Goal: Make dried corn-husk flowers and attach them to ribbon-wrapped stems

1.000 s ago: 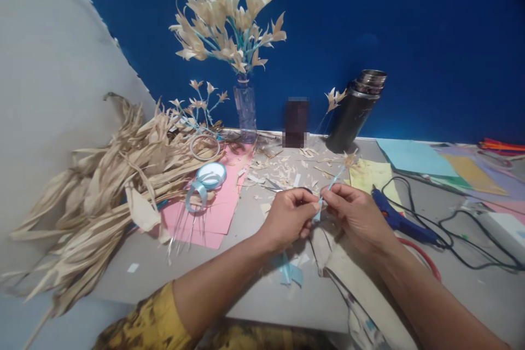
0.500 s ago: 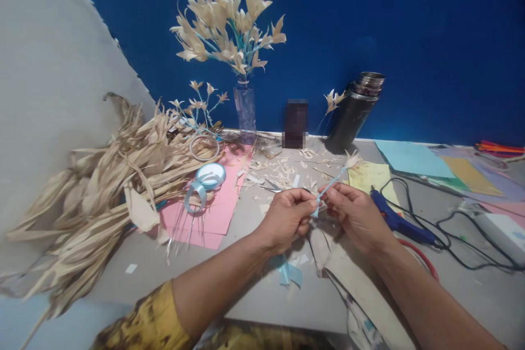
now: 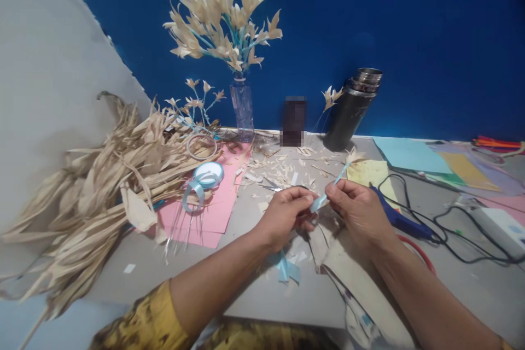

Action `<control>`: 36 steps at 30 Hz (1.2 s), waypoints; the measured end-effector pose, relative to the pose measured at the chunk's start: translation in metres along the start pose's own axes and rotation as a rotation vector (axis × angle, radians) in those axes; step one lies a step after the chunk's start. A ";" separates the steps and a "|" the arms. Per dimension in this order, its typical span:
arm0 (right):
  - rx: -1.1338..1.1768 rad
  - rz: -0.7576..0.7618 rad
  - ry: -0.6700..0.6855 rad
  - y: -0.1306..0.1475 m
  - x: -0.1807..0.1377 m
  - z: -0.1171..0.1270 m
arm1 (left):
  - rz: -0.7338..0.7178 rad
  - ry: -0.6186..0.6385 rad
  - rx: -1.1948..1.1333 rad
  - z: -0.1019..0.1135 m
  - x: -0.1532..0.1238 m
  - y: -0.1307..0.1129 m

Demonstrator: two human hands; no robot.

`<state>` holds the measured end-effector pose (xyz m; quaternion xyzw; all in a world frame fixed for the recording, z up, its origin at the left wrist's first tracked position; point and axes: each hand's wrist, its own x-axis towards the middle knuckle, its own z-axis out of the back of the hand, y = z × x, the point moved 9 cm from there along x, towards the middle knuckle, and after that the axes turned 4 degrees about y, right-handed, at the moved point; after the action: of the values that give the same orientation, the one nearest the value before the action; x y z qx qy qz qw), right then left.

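My right hand (image 3: pixel 359 216) pinches the thin, blue-wrapped stem (image 3: pixel 339 175) of a small husk flower (image 3: pixel 353 157), whose pale petals point up and away from me. A light blue ribbon (image 3: pixel 319 203) stretches between the stem and my left hand (image 3: pixel 284 217), which is closed on it with thumb and fingers. Part of the stem is hidden behind my right fingers. More blue ribbon (image 3: pixel 283 268) hangs below my left wrist, near the table. Scissors (image 3: pixel 273 186) lie just beyond my left hand, partly covered by it.
Dried corn husks (image 3: pixel 94 202) pile up at left beside a ribbon roll (image 3: pixel 209 175) and pink paper (image 3: pixel 217 219). A vase (image 3: pixel 243 112) of husk flowers and a dark flask (image 3: pixel 348 115) stand at the back. A blue glue gun (image 3: pixel 404 221) with black cord lies right.
My right hand has slid up the stem towards the flower. A longer stretch of blue ribbon now shows between my two hands. The view has shifted slightly.
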<state>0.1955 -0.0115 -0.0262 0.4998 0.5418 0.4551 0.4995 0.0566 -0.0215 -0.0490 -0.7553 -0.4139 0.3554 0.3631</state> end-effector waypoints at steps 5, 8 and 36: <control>-0.080 0.004 -0.054 0.004 -0.001 0.003 | -0.335 -0.287 0.388 0.013 -0.018 -0.042; -0.096 0.000 -0.057 0.009 -0.002 0.001 | -0.531 -0.293 0.599 0.001 -0.032 -0.059; -0.046 -0.013 0.079 -0.006 -0.001 -0.013 | -0.175 -0.222 0.382 0.009 -0.009 -0.026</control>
<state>0.1824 -0.0126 -0.0315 0.4664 0.5537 0.4837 0.4919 0.0355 -0.0172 -0.0289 -0.5906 -0.4405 0.4751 0.4811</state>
